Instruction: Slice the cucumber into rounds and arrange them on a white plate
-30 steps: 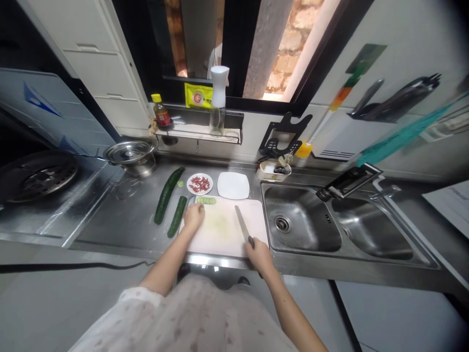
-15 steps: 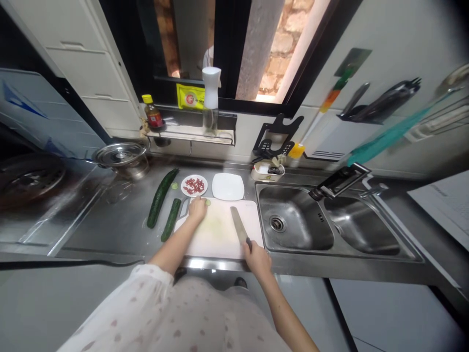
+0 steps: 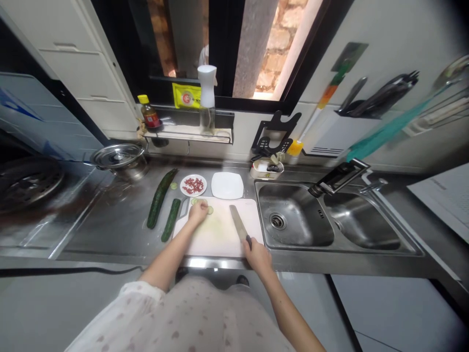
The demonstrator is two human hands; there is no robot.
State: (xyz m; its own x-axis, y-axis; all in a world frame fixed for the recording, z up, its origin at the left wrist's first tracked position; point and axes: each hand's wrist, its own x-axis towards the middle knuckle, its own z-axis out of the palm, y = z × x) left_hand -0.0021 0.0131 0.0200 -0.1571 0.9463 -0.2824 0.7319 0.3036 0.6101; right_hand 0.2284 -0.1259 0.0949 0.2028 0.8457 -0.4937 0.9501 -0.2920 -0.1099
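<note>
A white cutting board point(image 3: 227, 232) lies on the steel counter in front of me. My left hand point(image 3: 198, 211) rests on its far left part, fingers curled over cucumber slices point(image 3: 210, 209). My right hand point(image 3: 256, 253) grips the handle of a knife point(image 3: 238, 226), whose blade lies across the board pointing away from me. A long whole cucumber point(image 3: 159, 197) and a shorter cucumber piece point(image 3: 170, 219) lie on the counter left of the board.
Behind the board stand a small plate of chopped red chilli point(image 3: 193, 185) and an empty white square plate point(image 3: 227, 185). A double sink point(image 3: 296, 220) with a tap point(image 3: 339, 177) is to the right. A lidded steel pot point(image 3: 119, 158) and a stove sit left.
My left hand moved from the board's left edge up onto the cucumber slices and drew them slightly toward me. The knife hand stayed almost still.
</note>
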